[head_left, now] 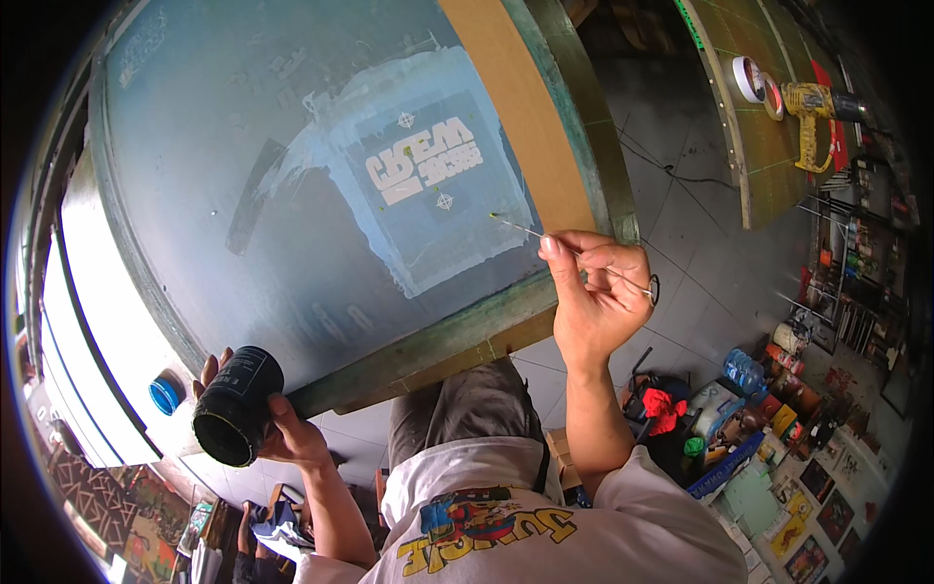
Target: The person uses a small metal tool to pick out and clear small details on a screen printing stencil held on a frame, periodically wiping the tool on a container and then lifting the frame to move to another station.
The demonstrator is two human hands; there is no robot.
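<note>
My left hand (297, 440) is wrapped round a black jar (251, 382), whose open mouth tilts toward me; its contents are too dark to make out. Between thumb and fingers, my right hand (605, 310) pinches a thin rod (518, 227) with a ring at its back end and a yellow-green tip. That tip is over the lower right of a framed printing screen (224, 234). On the mesh is a light-blue patch (375, 219) with a pale lettered stencil (418, 156), two crosshair marks and small yellow-green specks. Brown tape (530, 112) runs along the right side.
A blue cap (163, 395) lies beside the jar. At the upper right, a yellow heat gun (809, 112) and tape rolls (749, 80) rest on another board (725, 117). Clutter, including a water bottle (742, 367) and red cloth (665, 411), stands at the lower right.
</note>
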